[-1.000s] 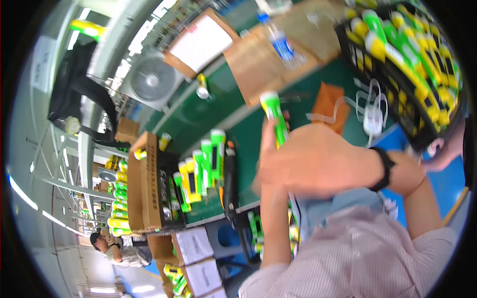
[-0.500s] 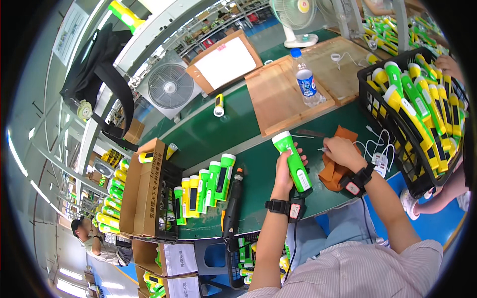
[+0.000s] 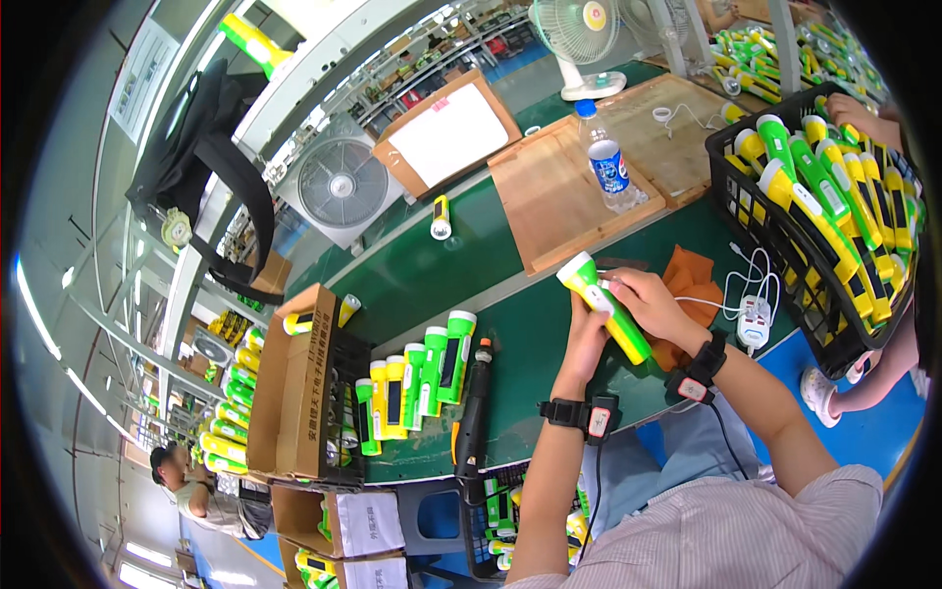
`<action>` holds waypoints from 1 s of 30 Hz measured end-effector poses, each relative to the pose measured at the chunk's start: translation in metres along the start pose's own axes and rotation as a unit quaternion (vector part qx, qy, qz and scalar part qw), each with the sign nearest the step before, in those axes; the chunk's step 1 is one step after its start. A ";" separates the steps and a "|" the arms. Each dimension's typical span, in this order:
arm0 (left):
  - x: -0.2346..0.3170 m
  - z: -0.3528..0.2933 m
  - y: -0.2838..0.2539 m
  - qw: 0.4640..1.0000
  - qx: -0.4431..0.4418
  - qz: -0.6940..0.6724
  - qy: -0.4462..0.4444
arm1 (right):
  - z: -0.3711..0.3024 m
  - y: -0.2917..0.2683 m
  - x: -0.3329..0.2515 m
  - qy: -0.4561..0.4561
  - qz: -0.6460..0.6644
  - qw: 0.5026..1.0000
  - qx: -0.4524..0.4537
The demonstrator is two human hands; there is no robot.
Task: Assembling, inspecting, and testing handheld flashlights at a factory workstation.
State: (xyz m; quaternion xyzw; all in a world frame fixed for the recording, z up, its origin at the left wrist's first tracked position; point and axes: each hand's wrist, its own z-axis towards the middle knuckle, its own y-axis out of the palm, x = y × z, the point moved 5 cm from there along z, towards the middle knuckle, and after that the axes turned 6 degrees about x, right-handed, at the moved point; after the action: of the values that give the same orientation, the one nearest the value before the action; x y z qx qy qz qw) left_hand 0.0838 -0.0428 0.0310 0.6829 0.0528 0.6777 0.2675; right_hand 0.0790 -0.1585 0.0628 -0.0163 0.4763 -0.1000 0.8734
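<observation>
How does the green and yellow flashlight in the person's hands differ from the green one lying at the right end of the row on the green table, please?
The held green and yellow flashlight is gripped off the table by the left hand and right hand, apart from others. The green flashlight at the row's right end lies untouched beside its neighbours. Both share a similar long shape.

green-yellow flashlight (image 3: 606, 306), green table (image 3: 442, 265), orange cloth (image 3: 690, 278)

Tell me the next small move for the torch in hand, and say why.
Probably lay the torch down beside the row of torches on the green bench. Both the left hand and right hand hold it above the bench, and the row lying to the left has bare bench beside it.
</observation>
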 end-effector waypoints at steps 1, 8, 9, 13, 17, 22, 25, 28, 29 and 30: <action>0.001 0.000 0.002 1.000 -0.005 0.004 -0.002 | 0.000 -0.002 0.004 0.000 0.001 1.000 0.006; -0.013 0.003 -0.012 0.991 0.096 -0.025 -0.093 | -0.003 0.003 0.031 0.061 0.113 0.986 -0.103; -0.015 0.005 -0.014 0.990 0.096 -0.019 -0.101 | -0.003 0.003 0.032 0.058 0.078 0.990 -0.107; -0.020 0.010 -0.021 0.990 0.071 0.027 -0.116 | -0.003 0.000 0.030 0.050 0.060 0.991 -0.111; -0.020 0.007 -0.019 0.986 0.078 0.049 -0.139 | -0.003 -0.004 0.027 0.045 0.020 0.991 -0.127; -0.022 0.007 -0.018 0.979 0.108 0.132 -0.110 | -0.004 -0.005 0.034 0.041 -0.036 0.983 -0.173; -0.022 0.009 -0.017 0.980 0.119 0.135 -0.090 | -0.006 -0.005 0.035 0.055 -0.016 0.984 -0.170; -0.022 0.009 -0.022 0.978 0.120 0.136 -0.103 | -0.006 -0.008 0.028 -0.055 -0.069 0.994 -0.060; -0.023 0.008 -0.024 0.977 0.117 0.131 -0.124 | -0.008 -0.007 0.029 -0.022 -0.094 0.992 -0.075; -0.022 0.007 -0.024 0.976 0.120 0.131 -0.123 | -0.007 -0.007 0.027 0.009 -0.118 0.989 -0.093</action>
State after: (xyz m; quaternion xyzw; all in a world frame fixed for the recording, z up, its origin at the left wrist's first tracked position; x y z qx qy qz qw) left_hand 0.0962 -0.0343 0.0010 0.7893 0.0100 0.6062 0.0972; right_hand 0.0860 -0.1697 0.0374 -0.1526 0.4861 -0.1583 0.8458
